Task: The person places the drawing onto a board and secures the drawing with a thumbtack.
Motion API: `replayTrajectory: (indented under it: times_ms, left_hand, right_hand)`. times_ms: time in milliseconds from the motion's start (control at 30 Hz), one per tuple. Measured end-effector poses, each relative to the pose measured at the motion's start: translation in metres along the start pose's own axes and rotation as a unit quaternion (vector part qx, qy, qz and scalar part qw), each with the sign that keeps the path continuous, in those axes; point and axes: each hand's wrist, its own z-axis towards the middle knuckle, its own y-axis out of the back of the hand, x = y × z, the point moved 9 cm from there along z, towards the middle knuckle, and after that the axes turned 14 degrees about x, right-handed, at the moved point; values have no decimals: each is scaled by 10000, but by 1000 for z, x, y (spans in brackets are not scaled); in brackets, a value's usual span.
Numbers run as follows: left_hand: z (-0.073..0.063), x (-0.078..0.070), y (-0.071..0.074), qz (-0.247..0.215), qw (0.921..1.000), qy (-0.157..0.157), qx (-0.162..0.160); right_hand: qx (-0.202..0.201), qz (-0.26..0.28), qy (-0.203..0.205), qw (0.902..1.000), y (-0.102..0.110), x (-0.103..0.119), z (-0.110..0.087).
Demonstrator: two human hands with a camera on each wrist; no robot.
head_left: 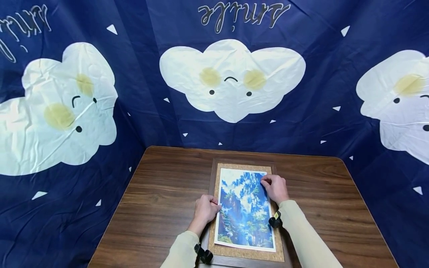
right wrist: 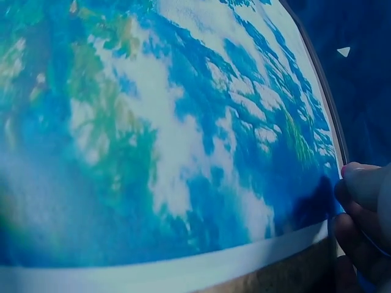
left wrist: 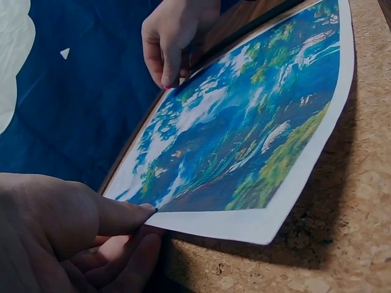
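Observation:
A printed landscape picture [head_left: 246, 212] with a white border lies over a cork board [head_left: 246, 254] in a brown frame. My left hand [head_left: 206, 208] pinches the picture's left edge between thumb and fingers; in the left wrist view the near corner of the sheet lifts off the cork. Near the upper right corner, my right hand [head_left: 275, 188] holds its thumb and forefinger together at the sheet's edge. Between those fingertips shows a small pink pin [left wrist: 167, 86], mostly hidden by the fingers.
The framed board rests on a brown wood-grain table [head_left: 161, 201]. Dark blue cloth [head_left: 140, 93] with white clouds hangs around the table's back and sides. A small black camera is strapped to each wrist.

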Motion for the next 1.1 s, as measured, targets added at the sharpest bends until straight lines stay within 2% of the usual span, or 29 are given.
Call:
replayTrajectory:
  times_ms: [233, 467, 800, 1100]
  left_hand:
    - [1, 1, 2, -47, 9998, 173, 2]
    - [-1, 1, 1, -5, 9999, 124, -10]
    - [0, 2, -2, -14, 10000, 42, 0]
    - [1, 2, -3, 23, 10000, 5, -15]
  right_hand:
    - [120, 96, -32, 9999, -7, 9, 8]
    - [205, 176, -62, 9996, -12, 14, 13]
    - [163, -23, -76, 9998, -20, 19, 22]
    - [253, 207, -106, 9994, -33, 25, 33]
